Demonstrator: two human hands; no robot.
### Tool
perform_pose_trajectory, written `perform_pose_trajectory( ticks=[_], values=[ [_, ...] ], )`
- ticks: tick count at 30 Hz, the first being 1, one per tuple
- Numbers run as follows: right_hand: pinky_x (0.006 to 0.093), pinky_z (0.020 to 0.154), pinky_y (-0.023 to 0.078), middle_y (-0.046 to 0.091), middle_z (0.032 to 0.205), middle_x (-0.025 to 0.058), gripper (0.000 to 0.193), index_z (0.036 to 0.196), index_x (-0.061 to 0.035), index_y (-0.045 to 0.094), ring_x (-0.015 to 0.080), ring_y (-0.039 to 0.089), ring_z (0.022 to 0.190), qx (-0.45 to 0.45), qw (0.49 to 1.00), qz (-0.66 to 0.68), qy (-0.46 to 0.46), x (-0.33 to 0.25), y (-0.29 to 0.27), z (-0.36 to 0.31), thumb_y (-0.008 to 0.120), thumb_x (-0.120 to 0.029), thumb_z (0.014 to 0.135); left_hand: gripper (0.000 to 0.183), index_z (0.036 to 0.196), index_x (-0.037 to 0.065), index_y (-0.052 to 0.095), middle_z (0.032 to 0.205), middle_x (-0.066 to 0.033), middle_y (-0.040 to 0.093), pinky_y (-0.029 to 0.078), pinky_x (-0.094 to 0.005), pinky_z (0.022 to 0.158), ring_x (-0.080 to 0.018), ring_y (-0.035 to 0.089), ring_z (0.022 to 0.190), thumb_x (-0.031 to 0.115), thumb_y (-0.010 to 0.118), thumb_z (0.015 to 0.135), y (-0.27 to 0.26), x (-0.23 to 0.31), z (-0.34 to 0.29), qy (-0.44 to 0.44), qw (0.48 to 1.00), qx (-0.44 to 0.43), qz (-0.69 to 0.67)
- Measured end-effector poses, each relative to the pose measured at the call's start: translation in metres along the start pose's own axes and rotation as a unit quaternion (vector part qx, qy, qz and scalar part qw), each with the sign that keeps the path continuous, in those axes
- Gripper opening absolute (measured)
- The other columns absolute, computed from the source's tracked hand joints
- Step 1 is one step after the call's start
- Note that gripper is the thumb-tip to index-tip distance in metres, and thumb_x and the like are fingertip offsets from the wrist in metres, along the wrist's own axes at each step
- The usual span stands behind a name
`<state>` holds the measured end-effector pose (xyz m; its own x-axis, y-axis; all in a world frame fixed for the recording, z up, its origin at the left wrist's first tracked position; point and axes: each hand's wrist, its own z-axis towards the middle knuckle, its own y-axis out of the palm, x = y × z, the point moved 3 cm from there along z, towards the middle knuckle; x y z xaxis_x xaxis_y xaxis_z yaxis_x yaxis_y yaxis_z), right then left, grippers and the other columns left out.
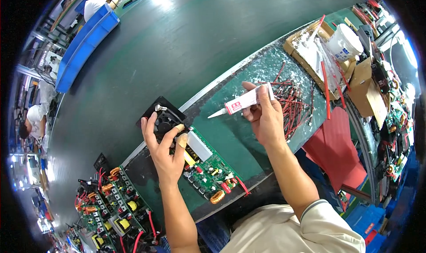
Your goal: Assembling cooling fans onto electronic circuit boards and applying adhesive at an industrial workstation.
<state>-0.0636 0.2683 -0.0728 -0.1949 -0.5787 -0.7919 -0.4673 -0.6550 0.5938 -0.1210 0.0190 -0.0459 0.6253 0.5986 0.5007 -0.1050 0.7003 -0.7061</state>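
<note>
Left hand (pixel 165 151) is resting, fingers spread, on the black fan (pixel 163 116) at the far end of a green circuit board (pixel 208 168) lying on the tabletop (pixel 230 137). Right hand (pixel 265 116) is pinching a white glue tube (pixel 243 103), nozzle pointing left toward the fan, held above the tabletop. Red wires (pixel 293 100) are lying just beyond the right hand.

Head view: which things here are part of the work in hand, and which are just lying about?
In use:
left hand on the black fan
green circuit board
right hand holding the white tube

Lying about:
red wires
white tub
cardboard tray
finished boards
blue bin
</note>
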Motion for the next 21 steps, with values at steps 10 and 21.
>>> perform_pose_trajectory(
  ticks=[10,21],
  values=[
    [0.0215,0.059,0.047,0.067,0.085,0.0046,0.038,0.122,0.0016,0.063,0.0066,0.058,0.067,-0.017,0.987,-0.156,0.034,0.013,0.025,-0.02,0.048,-0.029,0.107,0.028,0.099,0.012,0.076,0.153,-0.0139,0.035,0.023,-0.0537,0.117,-0.0437,0.023,0.145,0.027,0.082,0.075,-0.003,0.0,0.002,-0.019,0.999,-0.036,0.003],
    [0.0208,0.058,0.046,0.063,0.083,0.0025,0.026,0.109,-0.0018,0.062,0.0057,0.056,0.067,-0.055,0.976,-0.21,-0.008,0.024,0.036,-0.02,0.05,-0.025,0.106,0.023,0.078,0.009,0.073,0.154,-0.0191,0.035,0.016,-0.0557,0.118,-0.0462,0.019,0.147,0.023,0.087,0.065,-0.002,0.0,0.002,-0.028,0.998,-0.042,-0.025]
  ],
)
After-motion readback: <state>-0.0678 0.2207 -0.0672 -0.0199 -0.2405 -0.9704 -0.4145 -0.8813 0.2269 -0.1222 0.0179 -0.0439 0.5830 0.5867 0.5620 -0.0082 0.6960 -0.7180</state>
